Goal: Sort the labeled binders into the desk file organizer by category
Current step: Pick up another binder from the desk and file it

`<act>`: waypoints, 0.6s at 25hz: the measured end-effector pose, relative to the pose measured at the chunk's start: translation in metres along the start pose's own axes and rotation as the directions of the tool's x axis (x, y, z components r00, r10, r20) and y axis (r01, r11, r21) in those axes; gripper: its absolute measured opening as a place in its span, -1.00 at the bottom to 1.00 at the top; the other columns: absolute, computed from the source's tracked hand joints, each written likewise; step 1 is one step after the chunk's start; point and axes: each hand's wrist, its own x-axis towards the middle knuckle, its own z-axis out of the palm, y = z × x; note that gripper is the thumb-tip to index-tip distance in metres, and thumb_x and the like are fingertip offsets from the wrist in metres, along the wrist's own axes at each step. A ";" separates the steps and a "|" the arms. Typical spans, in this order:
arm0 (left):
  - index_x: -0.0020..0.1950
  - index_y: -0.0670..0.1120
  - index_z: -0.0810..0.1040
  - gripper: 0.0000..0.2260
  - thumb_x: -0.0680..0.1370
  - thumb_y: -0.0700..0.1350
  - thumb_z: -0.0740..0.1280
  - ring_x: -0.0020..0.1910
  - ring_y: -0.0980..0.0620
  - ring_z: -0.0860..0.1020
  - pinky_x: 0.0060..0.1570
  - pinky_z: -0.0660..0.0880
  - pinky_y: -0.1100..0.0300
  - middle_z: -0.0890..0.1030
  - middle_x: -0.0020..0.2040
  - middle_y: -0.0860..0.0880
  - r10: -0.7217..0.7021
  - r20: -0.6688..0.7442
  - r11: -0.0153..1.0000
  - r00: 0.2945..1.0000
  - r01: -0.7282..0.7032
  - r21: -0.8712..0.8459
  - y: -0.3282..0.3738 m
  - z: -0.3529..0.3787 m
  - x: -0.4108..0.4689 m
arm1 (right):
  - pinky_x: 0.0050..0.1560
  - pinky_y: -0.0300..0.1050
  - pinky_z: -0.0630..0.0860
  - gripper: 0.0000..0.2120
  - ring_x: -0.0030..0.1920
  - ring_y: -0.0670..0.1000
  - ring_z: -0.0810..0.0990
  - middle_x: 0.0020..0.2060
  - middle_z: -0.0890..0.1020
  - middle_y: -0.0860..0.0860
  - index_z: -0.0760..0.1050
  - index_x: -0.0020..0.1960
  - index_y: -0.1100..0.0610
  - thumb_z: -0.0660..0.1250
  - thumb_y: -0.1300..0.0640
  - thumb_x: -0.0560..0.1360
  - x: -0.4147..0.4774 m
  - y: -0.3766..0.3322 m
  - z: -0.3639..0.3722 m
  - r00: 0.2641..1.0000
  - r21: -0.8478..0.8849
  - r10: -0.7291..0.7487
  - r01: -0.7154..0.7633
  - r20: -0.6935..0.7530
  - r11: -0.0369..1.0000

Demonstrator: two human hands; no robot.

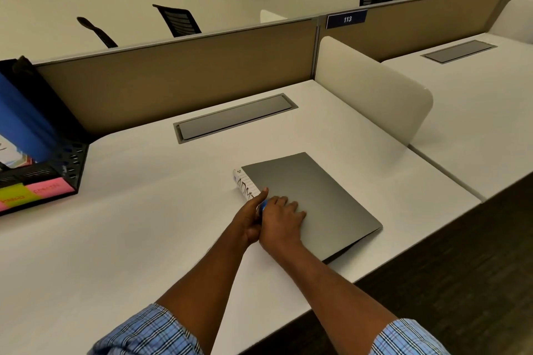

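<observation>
A dark grey binder (317, 196) lies flat on the white desk (129, 239), its white spine label (245, 183) handwritten with letters starting "ADM". My left hand (251, 219) grips the binder's spine from the left, thumb up along the label, fingers curled under. My right hand (281, 217) rests flat on the cover near the spine, fingers straight. A small blue thing shows between the two hands. The black mesh file organizer (69, 164) stands at the far left with a blue binder (20, 121) inside and pink and yellow-green labels (34, 192) on its front.
A tan partition (173, 78) runs along the desk's back, and a white divider (372, 95) closes off the right side. A grey cable hatch (233, 118) sits in the desk behind the binder. The desk's front edge drops to dark floor at the right.
</observation>
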 end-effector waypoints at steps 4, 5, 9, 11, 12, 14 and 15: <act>0.25 -0.20 0.47 -0.61 0.44 -0.26 0.41 -0.04 -0.08 0.59 -0.02 0.57 0.04 0.60 -0.04 -0.16 0.064 -0.020 0.997 0.998 -0.063 0.045 0.007 0.011 -0.002 | 0.36 0.28 0.28 -0.45 0.39 0.27 0.29 0.40 0.33 0.21 0.18 0.47 0.22 0.28 0.12 0.57 -0.003 0.003 -0.015 0.999 0.068 -0.010 0.014 -0.051 0.998; 0.23 -0.21 0.48 -0.61 0.42 -0.28 0.42 -0.03 -0.08 0.59 -0.03 0.57 0.04 0.60 -0.05 -0.17 0.103 -0.028 0.993 0.994 -0.101 0.054 0.009 0.014 -0.003 | 0.35 0.26 0.30 -0.48 0.39 0.25 0.30 0.39 0.34 0.19 0.19 0.46 0.21 0.27 0.12 0.57 -0.005 0.002 -0.019 0.997 0.103 -0.006 0.014 -0.075 0.995; 0.20 -0.23 0.49 -0.55 0.33 -0.32 0.48 -0.02 -0.10 0.62 -0.13 0.60 0.07 0.63 -0.02 -0.19 0.288 -0.050 0.956 0.956 -0.285 0.063 0.024 0.018 -0.020 | 0.33 0.10 0.36 -0.48 0.35 0.12 0.37 0.34 0.41 0.09 0.24 0.41 0.16 0.32 0.09 0.52 -0.015 -0.002 -0.039 0.972 0.276 -0.016 0.082 -0.235 0.958; 0.13 -0.16 0.52 -0.58 0.31 -0.31 0.51 -0.03 -0.12 0.62 -0.17 0.62 0.06 0.62 0.00 -0.19 0.363 -0.077 0.931 0.929 -0.357 0.082 0.033 0.018 -0.035 | 0.33 0.04 0.37 -0.42 0.33 0.08 0.39 0.33 0.42 0.06 0.25 0.41 0.13 0.39 0.02 0.48 -0.023 -0.005 -0.051 0.954 0.349 -0.041 0.148 -0.296 0.925; 0.09 -0.13 0.52 -0.60 0.31 -0.30 0.52 -0.02 -0.13 0.61 -0.16 0.62 0.05 0.61 0.01 -0.19 0.393 -0.098 0.919 0.914 -0.386 0.086 0.038 0.017 -0.043 | 0.36 0.05 0.34 -0.36 0.36 0.07 0.37 0.36 0.40 0.07 0.22 0.43 0.13 0.41 -0.01 0.46 -0.028 -0.006 -0.056 0.950 0.359 -0.054 0.169 -0.309 0.918; 0.13 -0.16 0.51 -0.56 0.30 -0.28 0.53 -0.01 -0.16 0.62 -0.14 0.62 0.03 0.62 0.03 -0.20 0.450 -0.156 0.893 0.879 -0.441 0.091 0.050 0.014 -0.061 | 0.43 0.08 0.25 -0.20 0.44 0.10 0.28 0.44 0.31 0.09 0.13 0.49 0.13 0.45 -0.09 0.42 -0.036 -0.015 -0.063 0.954 0.319 -0.090 0.183 -0.285 0.930; 0.17 -0.18 0.50 -0.52 0.29 -0.26 0.54 -0.01 -0.17 0.62 -0.13 0.62 0.02 0.63 0.03 -0.20 0.475 -0.183 0.880 0.861 -0.465 0.098 0.057 0.011 -0.071 | 0.46 0.10 0.20 -0.13 0.47 0.11 0.22 0.47 0.26 0.10 0.08 0.51 0.13 0.46 -0.13 0.40 -0.041 -0.020 -0.066 0.958 0.273 -0.110 0.184 -0.264 0.944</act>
